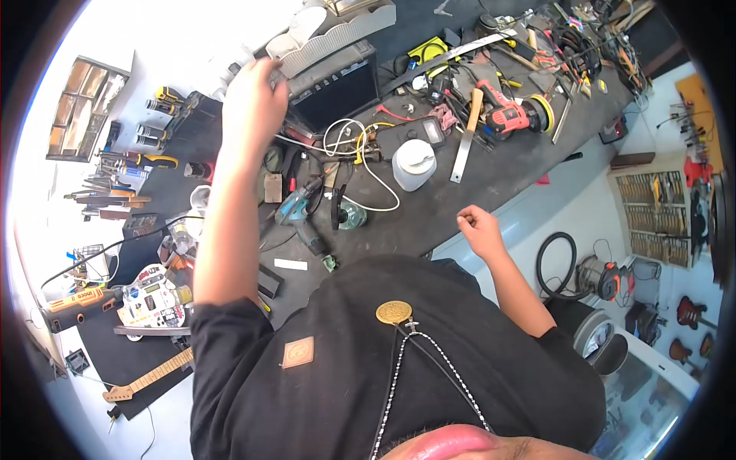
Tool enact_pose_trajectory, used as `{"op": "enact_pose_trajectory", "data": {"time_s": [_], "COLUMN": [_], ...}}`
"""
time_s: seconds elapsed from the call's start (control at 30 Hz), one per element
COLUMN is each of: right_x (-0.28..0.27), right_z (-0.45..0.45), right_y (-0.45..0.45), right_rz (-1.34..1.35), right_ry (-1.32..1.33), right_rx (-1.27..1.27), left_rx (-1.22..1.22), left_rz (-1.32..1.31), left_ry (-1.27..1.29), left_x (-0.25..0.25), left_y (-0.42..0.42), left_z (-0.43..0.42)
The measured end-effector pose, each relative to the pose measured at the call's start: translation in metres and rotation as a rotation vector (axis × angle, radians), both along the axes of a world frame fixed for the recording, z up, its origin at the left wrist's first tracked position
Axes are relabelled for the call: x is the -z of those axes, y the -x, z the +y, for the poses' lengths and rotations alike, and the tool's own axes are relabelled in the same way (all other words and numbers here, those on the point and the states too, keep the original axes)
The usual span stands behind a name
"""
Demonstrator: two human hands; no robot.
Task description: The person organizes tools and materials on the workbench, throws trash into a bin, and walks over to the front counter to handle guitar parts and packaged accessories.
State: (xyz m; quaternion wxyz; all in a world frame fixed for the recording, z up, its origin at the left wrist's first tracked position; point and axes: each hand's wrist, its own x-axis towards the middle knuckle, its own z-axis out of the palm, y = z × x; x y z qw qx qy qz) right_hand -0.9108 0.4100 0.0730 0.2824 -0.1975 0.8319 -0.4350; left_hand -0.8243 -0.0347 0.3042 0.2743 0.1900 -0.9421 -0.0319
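Observation:
My left hand [261, 96] is raised at the upper left, in front of the wall and beside the black amplifier [335, 96]; its fingers point up and look partly curled, and what they touch is hard to make out. Lower and to the right, my right hand [478, 230] hangs near the front edge of the dark workbench [491, 188], fingers curled together, with anything inside hidden. Nearest to it on the bench are a white plastic container [414, 165] and a metal blade with a wooden handle [468, 142].
A red sander [510, 115] and piled hand tools lie along the bench's back right. A teal drill [299, 215], a glass jar [353, 216] and a looped white cable [387, 201] are in front of me. A guitar neck [157, 373] lies at lower left.

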Motion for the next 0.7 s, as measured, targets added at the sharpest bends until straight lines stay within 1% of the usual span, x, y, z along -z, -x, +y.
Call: {"op": "enact_pose_trajectory", "data": {"time_s": [0.07,0.1,0.13,0.2,0.27,0.3,0.37,0.43,0.5,0.53,0.6,0.67,0.7], "right_x": [0.026,0.034,0.043,0.059,0.071,0.077,0.093,0.091,0.089,0.103,0.121,0.113,0.074], "right_z": [-0.009,-0.016,-0.027,-0.052,-0.076,-0.089,-0.114,-0.141,-0.162,-0.173,-0.183,-0.19,-0.183], "right_y": [-0.002,0.002,0.008,0.023,0.048,0.064,0.094,0.117,0.134,0.142,0.157,0.162,0.154], "right_rz": [-0.063,-0.089,-0.187,-0.381,-0.551,-0.635,-0.683,-0.77,-0.913,-0.9,-0.821,-0.773,-0.711], "right_ry": [0.043,0.01,0.002,-0.016,0.096,0.152,0.248,0.272,0.333,0.284,0.286,0.402,0.459], "right_rx": [-0.007,-0.047,-0.042,-0.023,0.147,0.23,0.421,0.509,0.403,0.469,0.412,0.522,0.535], "left_rx": [0.04,0.032,0.027,0.013,-0.036,-0.086,-0.185,-0.3,-0.453,-0.523,-0.628,-0.683,-0.7], "left_rz": [0.117,0.109,0.104,0.011,-0.172,-0.251,-0.385,-0.451,-0.455,-0.47,-0.541,-0.623,-0.657], "left_ry": [-0.022,-0.067,-0.113,-0.26,-0.523,-0.575,-0.723,-0.916,-1.107,-1.17,-1.249,-1.269,-1.272], "left_x": [0.014,0.027,0.042,0.076,0.115,0.131,0.168,0.207,0.24,0.252,0.27,0.28,0.283], "left_y": [-0.048,-0.075,-0.102,-0.161,-0.226,-0.256,-0.313,-0.363,-0.406,-0.42,-0.442,-0.458,-0.466], "left_z": [0.031,0.043,0.054,0.077,0.099,0.114,0.147,0.181,0.213,0.226,0.246,0.257,0.26]}}
